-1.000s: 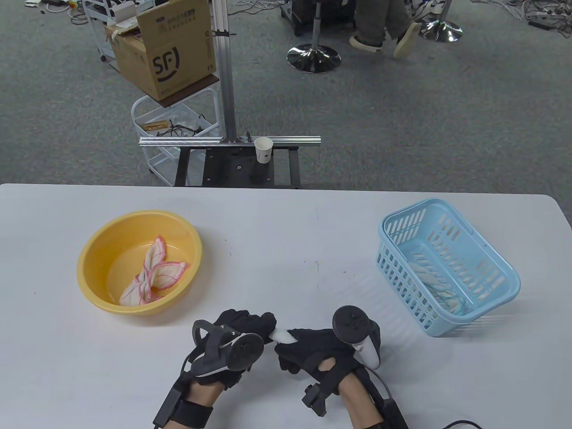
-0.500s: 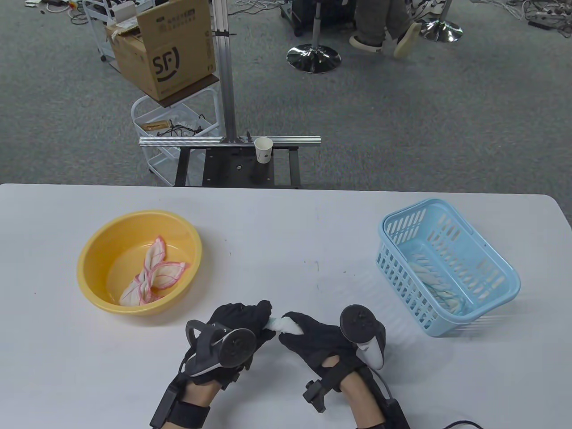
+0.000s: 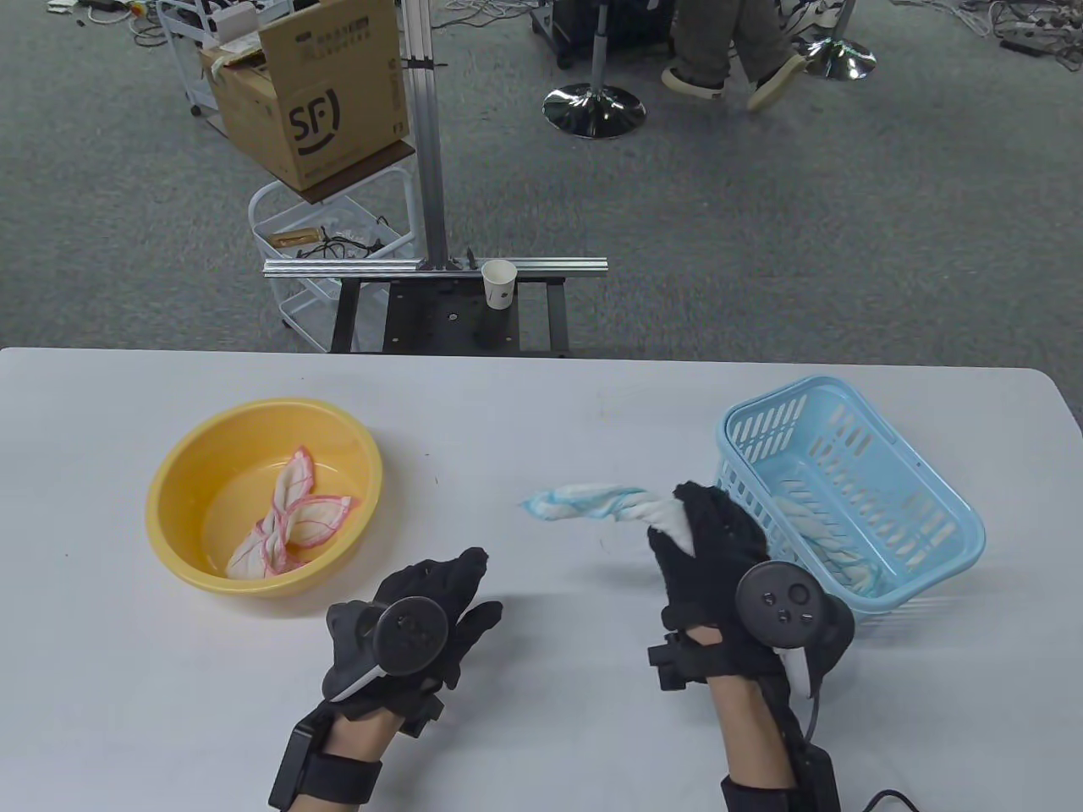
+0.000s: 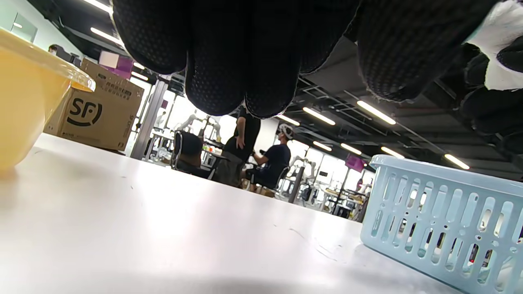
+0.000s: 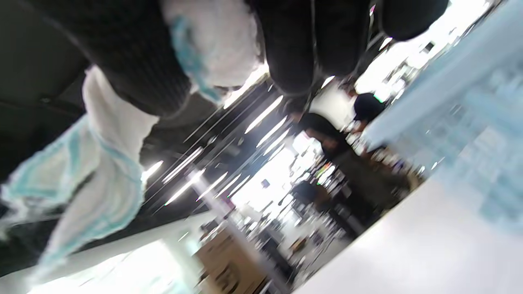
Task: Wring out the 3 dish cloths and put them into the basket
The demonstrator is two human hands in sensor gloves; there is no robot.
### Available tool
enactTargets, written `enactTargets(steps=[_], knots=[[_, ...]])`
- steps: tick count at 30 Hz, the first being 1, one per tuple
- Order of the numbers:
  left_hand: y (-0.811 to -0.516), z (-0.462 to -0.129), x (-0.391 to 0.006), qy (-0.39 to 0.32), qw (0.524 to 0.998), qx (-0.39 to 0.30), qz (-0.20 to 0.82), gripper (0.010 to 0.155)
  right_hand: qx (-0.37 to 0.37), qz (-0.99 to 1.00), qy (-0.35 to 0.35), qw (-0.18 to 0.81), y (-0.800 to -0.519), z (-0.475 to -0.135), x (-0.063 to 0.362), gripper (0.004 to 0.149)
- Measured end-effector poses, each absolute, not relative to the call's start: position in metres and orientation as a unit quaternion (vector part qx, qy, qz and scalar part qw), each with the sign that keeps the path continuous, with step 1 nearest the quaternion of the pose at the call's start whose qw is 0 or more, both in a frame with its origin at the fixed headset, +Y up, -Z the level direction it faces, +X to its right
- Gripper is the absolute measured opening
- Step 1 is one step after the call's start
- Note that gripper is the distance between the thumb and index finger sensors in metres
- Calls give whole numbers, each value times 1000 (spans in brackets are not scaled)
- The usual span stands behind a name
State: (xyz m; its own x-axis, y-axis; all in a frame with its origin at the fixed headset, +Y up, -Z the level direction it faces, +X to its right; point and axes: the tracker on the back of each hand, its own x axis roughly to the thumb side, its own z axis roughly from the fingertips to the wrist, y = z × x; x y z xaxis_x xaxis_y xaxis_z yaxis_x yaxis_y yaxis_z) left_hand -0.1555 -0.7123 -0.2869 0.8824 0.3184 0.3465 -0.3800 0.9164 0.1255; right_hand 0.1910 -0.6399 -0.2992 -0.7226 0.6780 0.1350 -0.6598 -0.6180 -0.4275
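We see bare surface [image 3: 541,423] between the yellow basin [image 3: 169,524] and the basket [image 3: 956,507]. Our right hand [image 3: 711,550] grips the twisted blue-edged cloth [image 3: 584,501] just beside the basket's near-left wall; our left hand [image 3: 431,592] hangs relaxed, holding nothing.

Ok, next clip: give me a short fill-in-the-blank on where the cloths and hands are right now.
1. The right hand grips the twisted cloth with ____ trim.
2. The pink-trimmed cloth lies in the ____ basin.
3. The left hand holds ____.
4. The number of cloths already lying in the blue basket is ____.

Missing words: blue; yellow; nothing; one
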Motion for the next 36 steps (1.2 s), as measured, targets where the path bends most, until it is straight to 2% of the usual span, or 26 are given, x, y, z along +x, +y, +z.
enactTargets(steps=[5, 11, 15, 25, 36], knots=[[-714, -287, -154, -163, 964, 86, 189, 73, -149, 884, -276, 346, -627, -298, 236, 66], [-715, -287, -154, -162, 964, 75, 198, 73, -268, 867, -252, 337, -636, -299, 273, 70], [-716, -287, -154, -162, 963, 72, 202, 73, -310, 877, -214, 299, -648, -299, 283, 80], [-718, -288, -154, -157, 965, 61, 203, 73, -279, 904, -188, 264, -665, -302, 274, 81], [-721, -291, -164, -126, 971, 56, 194, 77, -125, 942, -217, 224, -656, -309, 210, 81]])
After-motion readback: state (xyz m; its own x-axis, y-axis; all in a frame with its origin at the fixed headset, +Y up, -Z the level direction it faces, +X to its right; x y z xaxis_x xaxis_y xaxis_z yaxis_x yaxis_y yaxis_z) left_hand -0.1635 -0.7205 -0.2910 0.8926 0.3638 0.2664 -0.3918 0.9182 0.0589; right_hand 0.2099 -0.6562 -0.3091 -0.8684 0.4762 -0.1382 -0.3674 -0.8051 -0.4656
